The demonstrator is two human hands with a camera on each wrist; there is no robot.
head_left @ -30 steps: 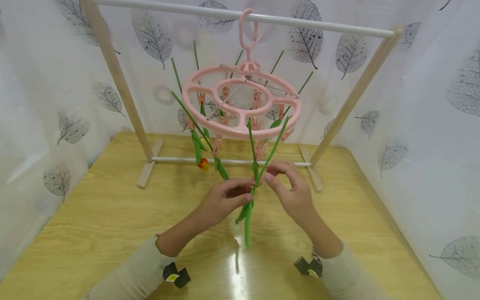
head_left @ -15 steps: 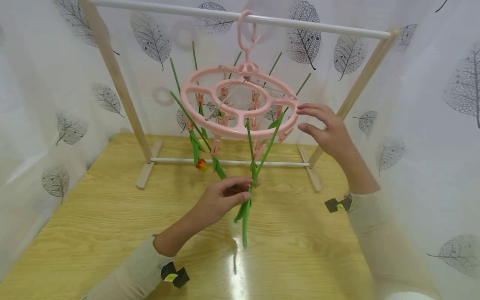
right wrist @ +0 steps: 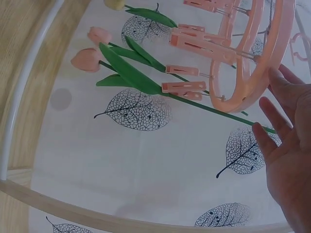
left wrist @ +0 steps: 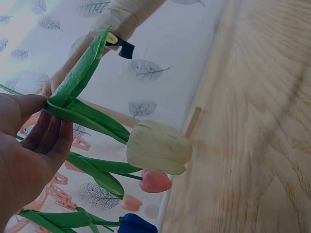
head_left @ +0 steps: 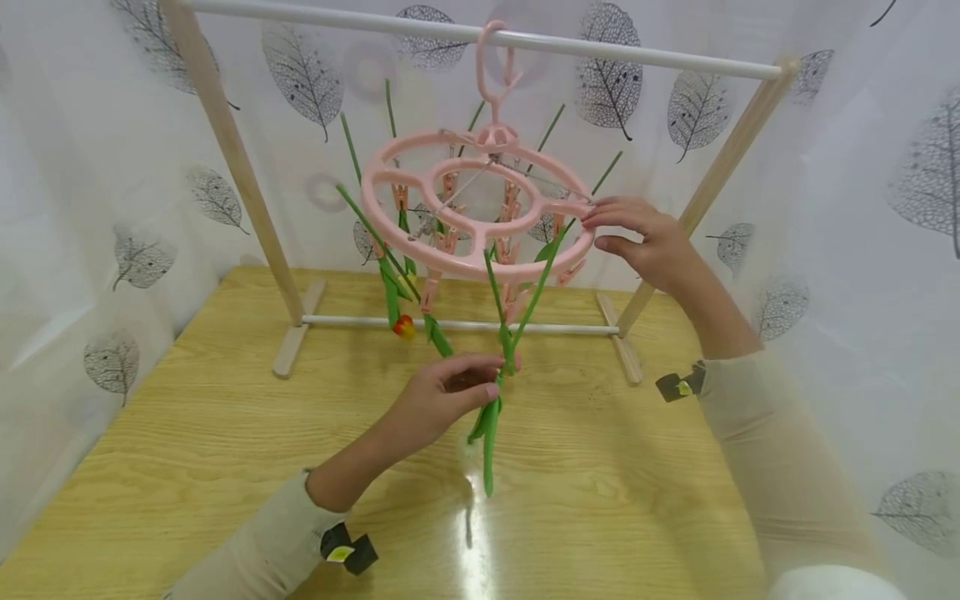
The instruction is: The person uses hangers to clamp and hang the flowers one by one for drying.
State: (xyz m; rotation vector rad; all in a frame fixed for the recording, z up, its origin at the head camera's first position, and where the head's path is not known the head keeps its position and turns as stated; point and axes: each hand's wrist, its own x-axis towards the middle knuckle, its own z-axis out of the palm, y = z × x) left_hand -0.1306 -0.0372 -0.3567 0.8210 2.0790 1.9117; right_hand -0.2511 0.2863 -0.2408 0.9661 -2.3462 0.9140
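My left hand (head_left: 442, 396) pinches a white tulip (left wrist: 158, 145) by its green stem and leaves, flower head hanging down, below the front of a round pink clip hanger (head_left: 480, 267). Whether a clip also holds this tulip is hard to tell. At the hanger's right side, the fingers of my right hand (head_left: 645, 242) touch the outer ring, fairly straight. Several tulips hang upside down from pink clothespins (right wrist: 184, 87), among them pink ones (right wrist: 86, 60), a blue one (left wrist: 138, 223) and a red-yellow one (head_left: 404, 327).
The hanger hooks over the white top bar (head_left: 637, 52) of a rack with wooden legs (head_left: 232, 158). A lower white bar (head_left: 360, 322) runs near the wooden table (head_left: 225, 433). Leaf-patterned curtains (head_left: 825, 375) surround the table on the sides and back.
My right hand has left the stems near my left hand and moved up and right to the hanger's ring. My left hand keeps its pinch on the white tulip.
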